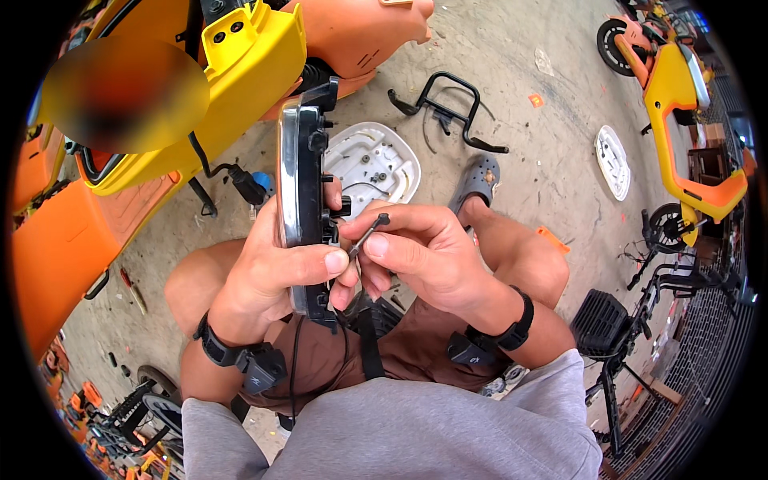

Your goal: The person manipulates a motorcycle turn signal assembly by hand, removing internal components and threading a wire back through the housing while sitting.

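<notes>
In my left hand [260,260] I grip an upright lamp unit [307,172] with a black housing and a shiny, clear-edged front turned left. Its back carries black posts and fittings. Between the thumb and fingers of my right hand [436,260] is a thin dark cable [366,238] with a small black tip pointing up and right. My left thumb tip presses near the cable's lower end, close to the lamp's back. Where the cable starts is hidden by my fingers.
A white plastic cover [410,164] with screws lies ahead, a black tubular bracket [472,108] beyond it. Another white cover [612,164] lies right. A yellow scooter body [264,76] stands close at left, with a black plug [244,182] hanging. More scooters stand at right.
</notes>
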The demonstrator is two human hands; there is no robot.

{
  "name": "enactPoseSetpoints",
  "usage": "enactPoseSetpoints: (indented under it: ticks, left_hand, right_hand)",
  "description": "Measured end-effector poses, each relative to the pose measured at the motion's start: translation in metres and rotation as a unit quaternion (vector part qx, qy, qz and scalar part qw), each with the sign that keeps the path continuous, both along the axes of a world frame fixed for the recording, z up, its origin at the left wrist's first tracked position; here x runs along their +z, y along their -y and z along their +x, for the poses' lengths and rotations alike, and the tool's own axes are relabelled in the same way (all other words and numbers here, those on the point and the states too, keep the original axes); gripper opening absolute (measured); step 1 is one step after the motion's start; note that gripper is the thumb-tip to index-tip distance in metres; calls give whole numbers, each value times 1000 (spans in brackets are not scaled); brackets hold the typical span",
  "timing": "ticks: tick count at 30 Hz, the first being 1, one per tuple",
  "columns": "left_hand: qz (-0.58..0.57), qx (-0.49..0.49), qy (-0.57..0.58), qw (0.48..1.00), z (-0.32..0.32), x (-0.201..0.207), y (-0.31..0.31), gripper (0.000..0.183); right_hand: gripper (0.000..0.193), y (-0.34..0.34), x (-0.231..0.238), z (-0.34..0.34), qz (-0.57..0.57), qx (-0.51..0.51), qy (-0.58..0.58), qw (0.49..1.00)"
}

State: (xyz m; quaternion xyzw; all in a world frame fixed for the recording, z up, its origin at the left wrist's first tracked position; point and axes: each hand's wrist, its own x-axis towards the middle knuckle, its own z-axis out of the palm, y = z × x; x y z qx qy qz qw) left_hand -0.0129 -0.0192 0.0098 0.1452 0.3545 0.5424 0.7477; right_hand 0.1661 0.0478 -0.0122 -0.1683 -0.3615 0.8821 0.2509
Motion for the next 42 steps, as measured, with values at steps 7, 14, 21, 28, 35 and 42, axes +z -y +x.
enactPoseSetpoints:
  ticks: [7, 14, 21, 28, 35, 42]
  left_hand:
    - [23, 23, -17, 999, 2, -2, -1, 56]
    - [39, 39, -54, 997, 6, -2, -1, 57]
    - [56, 39, -66, 995, 7, -5, 0, 58]
    - [56, 41, -103, 992, 10, -2, -1, 59]
    - [62, 32, -112, 991, 10, -1, -1, 58]
    - [54, 37, -122, 990, 11, 3, -1, 58]
  right_hand:
    - [25, 3, 3, -4, -57, 7, -15, 998]
    - [23, 3, 2, -4, -86, 5, -26, 996]
    - [22, 5, 3, -3, -99, -6, -25, 995]
    - [23, 5, 3, -2, -100, -11, -33, 994]
    - [23, 5, 5, 0, -100, -7, -39, 994]
    - [23, 6, 3, -1, -115, -12, -62, 991]
